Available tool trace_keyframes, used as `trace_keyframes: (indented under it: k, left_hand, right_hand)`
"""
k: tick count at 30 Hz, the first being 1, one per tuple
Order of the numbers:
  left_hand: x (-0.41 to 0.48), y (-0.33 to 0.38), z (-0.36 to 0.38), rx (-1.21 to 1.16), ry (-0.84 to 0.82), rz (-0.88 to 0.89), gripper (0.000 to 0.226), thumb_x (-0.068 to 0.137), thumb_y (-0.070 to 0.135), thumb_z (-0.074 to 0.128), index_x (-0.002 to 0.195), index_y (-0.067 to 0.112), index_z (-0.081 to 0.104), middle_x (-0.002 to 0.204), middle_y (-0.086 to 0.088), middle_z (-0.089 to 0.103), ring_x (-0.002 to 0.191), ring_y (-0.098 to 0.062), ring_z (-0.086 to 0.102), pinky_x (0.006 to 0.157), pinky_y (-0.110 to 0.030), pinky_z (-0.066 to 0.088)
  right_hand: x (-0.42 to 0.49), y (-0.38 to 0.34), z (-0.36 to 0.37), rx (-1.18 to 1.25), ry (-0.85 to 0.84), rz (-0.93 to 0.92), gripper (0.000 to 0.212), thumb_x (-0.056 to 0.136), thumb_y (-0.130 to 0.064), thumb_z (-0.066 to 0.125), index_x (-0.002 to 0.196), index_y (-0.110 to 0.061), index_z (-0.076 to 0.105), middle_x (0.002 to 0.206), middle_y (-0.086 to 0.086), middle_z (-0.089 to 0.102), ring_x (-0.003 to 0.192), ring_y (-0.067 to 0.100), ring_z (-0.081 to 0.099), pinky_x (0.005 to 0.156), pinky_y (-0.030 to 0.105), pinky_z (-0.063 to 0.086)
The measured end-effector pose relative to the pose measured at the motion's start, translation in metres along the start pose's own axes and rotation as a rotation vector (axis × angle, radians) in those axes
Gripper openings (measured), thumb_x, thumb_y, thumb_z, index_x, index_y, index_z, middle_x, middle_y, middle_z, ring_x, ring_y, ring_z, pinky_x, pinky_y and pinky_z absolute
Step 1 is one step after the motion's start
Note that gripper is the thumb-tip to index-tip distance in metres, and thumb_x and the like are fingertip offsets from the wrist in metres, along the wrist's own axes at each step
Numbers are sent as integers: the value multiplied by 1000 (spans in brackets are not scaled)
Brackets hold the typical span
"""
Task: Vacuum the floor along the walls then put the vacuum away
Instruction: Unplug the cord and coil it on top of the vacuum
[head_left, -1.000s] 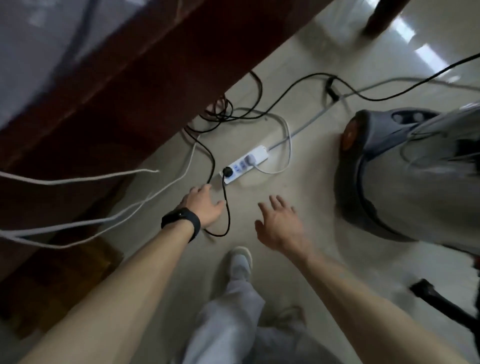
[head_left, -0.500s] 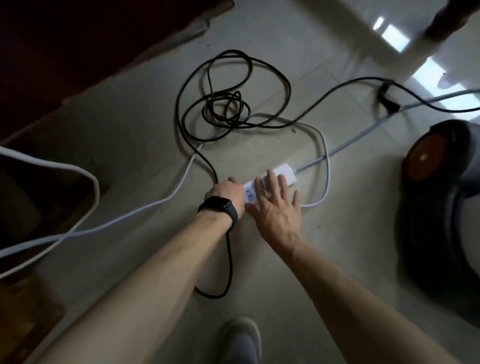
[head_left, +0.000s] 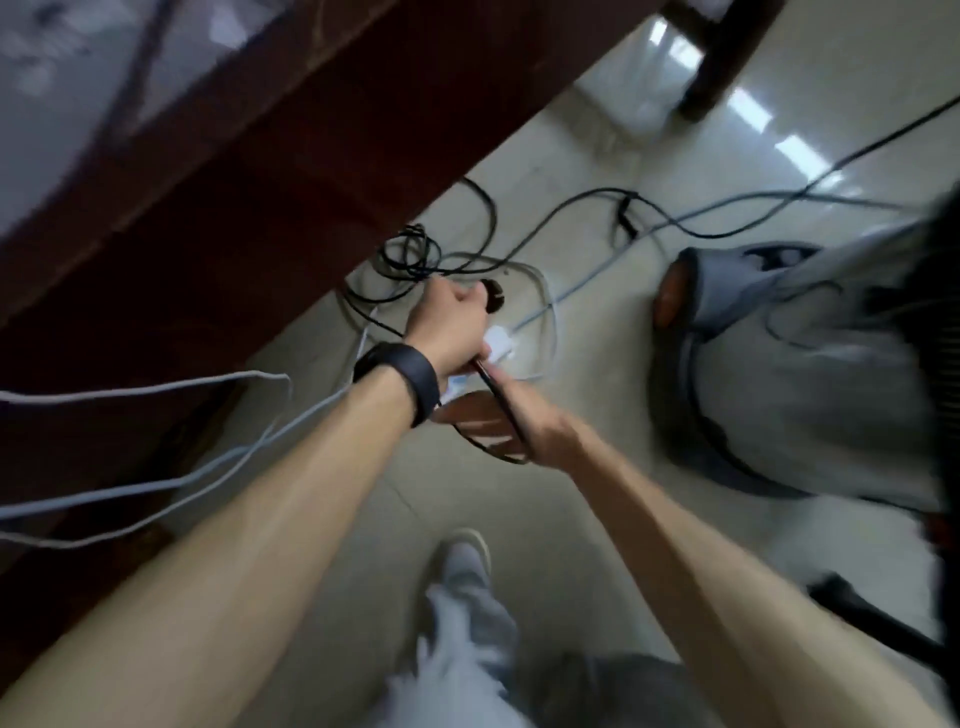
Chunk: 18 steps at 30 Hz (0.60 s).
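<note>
Head view, single frame, heavy motion blur noted. The black plug (head_left: 493, 300) is seen gripped in the left hand (head_left: 451, 323), fingers curled round it, and is held above the floor (head_left: 597, 530), clear of the white power strip (head_left: 500, 347) lying just beneath the hand. The black cord (head_left: 500, 402) running from the plug is held in the right hand (head_left: 543, 428); its fingers appear closed on the cord, though blur prevents the exact grip from being made out. The vacuum (head_left: 779, 374) is located on the floor to the right, near both hands, beside the dark wooden table (head_left: 270, 171). With the plug out of the strip, the vacuuming stage is judged finished and the putting-away stage just begun: the cord is yet to be gathered and the machine yet to be stowed. Whether the floor along the walls was fully covered cannot be confirmed; no wall is in view. The vacuum's right side is cut off at the frame edge, and further cables tangled under the table cannot be traced to their owners.
</note>
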<state>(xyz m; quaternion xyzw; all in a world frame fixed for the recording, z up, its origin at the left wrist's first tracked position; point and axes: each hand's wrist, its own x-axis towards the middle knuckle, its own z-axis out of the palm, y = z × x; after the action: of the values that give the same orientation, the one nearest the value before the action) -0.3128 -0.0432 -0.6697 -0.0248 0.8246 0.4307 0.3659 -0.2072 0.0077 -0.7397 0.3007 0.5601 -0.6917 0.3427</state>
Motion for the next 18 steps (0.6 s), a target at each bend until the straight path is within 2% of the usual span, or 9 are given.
trace_keyframes:
  k: [2, 4, 6, 8, 12, 13, 14, 16, 18]
  left_hand:
    - [-46, 59, 8, -70, -54, 23, 25, 102, 26, 45, 78, 18, 42, 68, -6, 52, 28, -5, 43, 32, -13, 31]
    - [-93, 119, 8, -112, -97, 22, 27, 103, 24, 45, 77, 16, 42, 64, -4, 49, 26, -4, 38, 31, -12, 24]
    - [-136, 178, 1, -175, -146, 10, 29, 104, 21, 43, 76, 13, 44, 63, -3, 46, 26, -2, 35, 31, -10, 21]
    - [-186, 232, -15, -175, -204, 30, 26, 104, 19, 43, 80, 11, 46, 64, -3, 46, 27, -2, 35, 32, -10, 20]
    - [-293, 332, -45, 7, -298, 140, 10, 102, 16, 44, 110, 11, 40, 78, -8, 56, 38, -10, 47, 36, -16, 33]
    - [-319, 354, -51, 93, -305, 183, 16, 100, 14, 45, 115, 12, 39, 91, -11, 59, 50, -17, 58, 43, -22, 45]
    - [-343, 375, -56, 240, -319, 256, 23, 99, 15, 48, 121, 13, 41, 106, -14, 59, 70, -24, 66, 59, -30, 55]
    - [-391, 409, -66, 567, -326, 451, 34, 95, 26, 54, 128, 17, 49, 130, -14, 48, 109, -30, 57, 94, -32, 48]
    - [-437, 441, -72, 672, -409, 689, 30, 91, 38, 59, 119, 27, 63, 135, -7, 47, 125, -22, 46, 107, -30, 37]
  right_hand:
    - [-87, -11, 12, 326, -1, -22, 94, 97, -80, 18, 68, -13, 76, 84, 7, 79, 82, 18, 74, 61, 24, 47]
    - [-173, -22, 19, 430, 130, -84, 89, 92, -81, 26, 52, -9, 60, 66, 17, 67, 79, 34, 72, 77, 31, 54]
    - [-256, -31, 24, 361, 335, -172, 77, 90, -78, 32, 54, -12, 50, 59, 16, 53, 73, 32, 66, 84, 38, 49]
    - [-344, -43, 29, 278, 536, -277, 66, 99, -70, 43, 56, -20, 53, 57, 8, 49, 63, 23, 57, 76, 36, 46]
    - [-501, -97, 38, 102, 830, -478, 40, 98, -48, 52, 65, -29, 60, 61, -11, 51, 60, 6, 45, 64, 27, 35]
    - [-535, -115, 40, 82, 894, -511, 38, 98, -46, 52, 65, -28, 60, 60, -13, 51, 60, 4, 45, 64, 29, 35]
    - [-568, -131, 42, 67, 947, -534, 38, 98, -45, 52, 65, -28, 61, 59, -14, 51, 59, 3, 45, 64, 30, 34]
    - [-631, -160, 47, 34, 1020, -576, 39, 98, -45, 51, 64, -30, 61, 56, -14, 50, 56, 4, 45, 62, 29, 34]
    - [-688, -187, 50, -20, 1055, -630, 40, 99, -46, 51, 64, -30, 63, 55, -13, 49, 54, 5, 44, 59, 24, 33]
